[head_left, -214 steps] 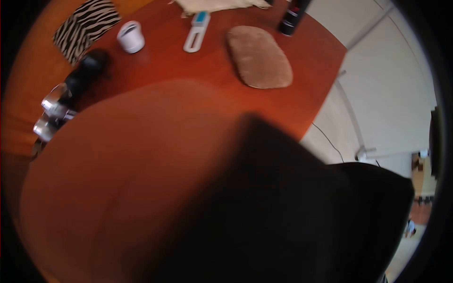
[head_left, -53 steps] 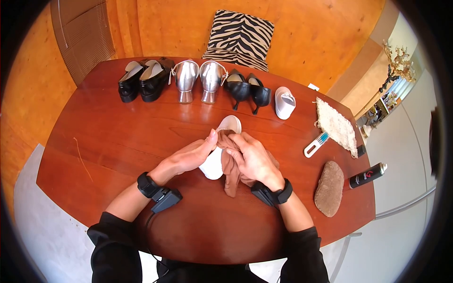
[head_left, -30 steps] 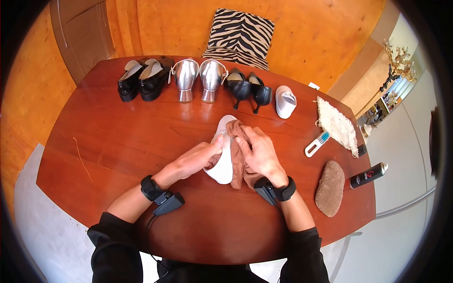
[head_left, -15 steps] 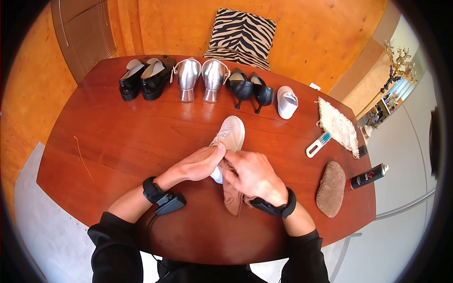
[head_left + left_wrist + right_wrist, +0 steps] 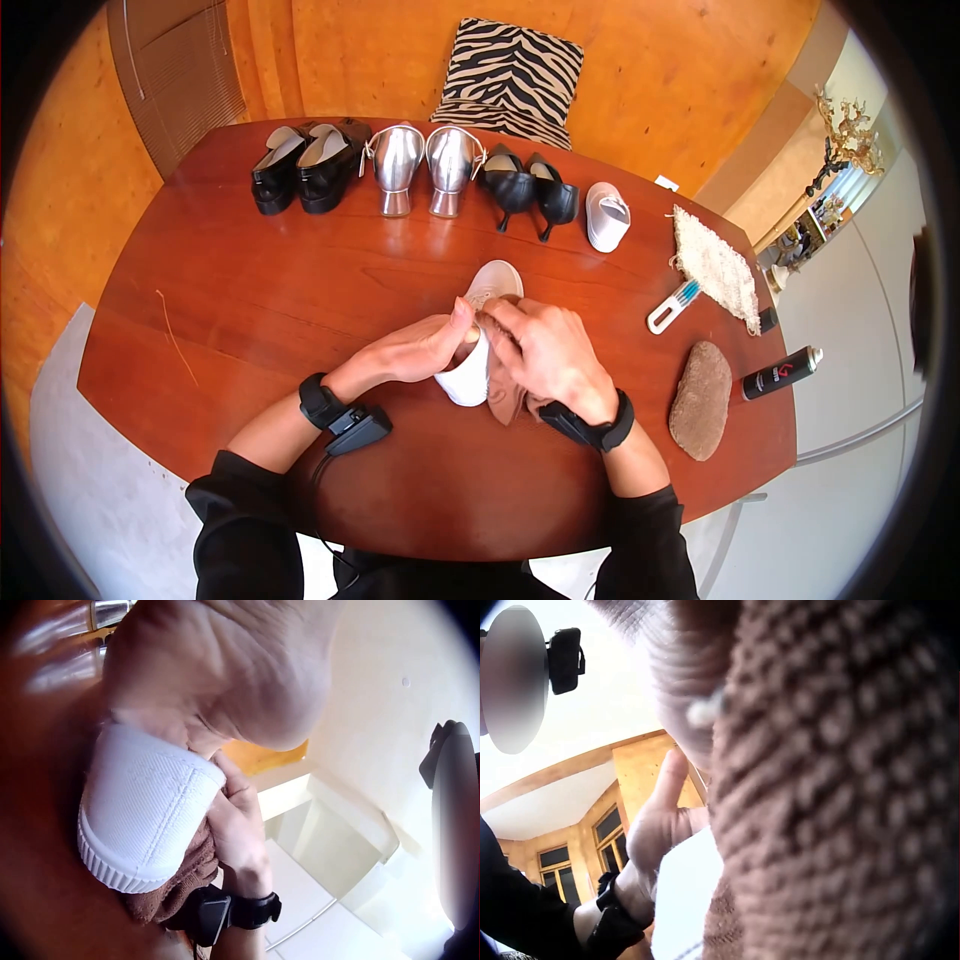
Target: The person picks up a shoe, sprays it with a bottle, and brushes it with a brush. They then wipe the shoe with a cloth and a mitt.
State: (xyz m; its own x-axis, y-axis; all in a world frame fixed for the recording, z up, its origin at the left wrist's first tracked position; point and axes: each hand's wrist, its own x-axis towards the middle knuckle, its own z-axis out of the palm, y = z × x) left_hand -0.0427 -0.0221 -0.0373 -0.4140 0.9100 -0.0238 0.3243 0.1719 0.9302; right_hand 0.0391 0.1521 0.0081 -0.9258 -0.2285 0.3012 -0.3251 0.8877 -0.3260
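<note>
A white lace-up sneaker [image 5: 465,385] stands at the middle of the table, its toe pointing away from me and its heel near. My left hand [image 5: 415,348] holds it from inside, fingers in its opening and hidden there, thumb raised. In the left wrist view the ribbed heel of the sneaker [image 5: 146,806] shows below that hand. A brown towelling cloth [image 5: 507,398] is bunched in my right hand [image 5: 555,358], which presses it against the sneaker's right side near the laces. Folds of the cloth [image 5: 840,787] fill much of the right wrist view.
Along the far edge stand black loafers [image 5: 325,165], silver heeled shoes [image 5: 396,165], black pumps [image 5: 508,190] and a second white sneaker [image 5: 607,218]. To the right lie a white-handled brush [image 5: 664,314], a cream fringed cloth [image 5: 715,265], a brown fuzzy pad [image 5: 699,400] and a black spray can [image 5: 780,372].
The sneaker was tilted sideways a second ago, then set toe-forward; since then it has shifted slightly toward me. My right hand has moved up a little with the cloth, uncovering more of the heel.
</note>
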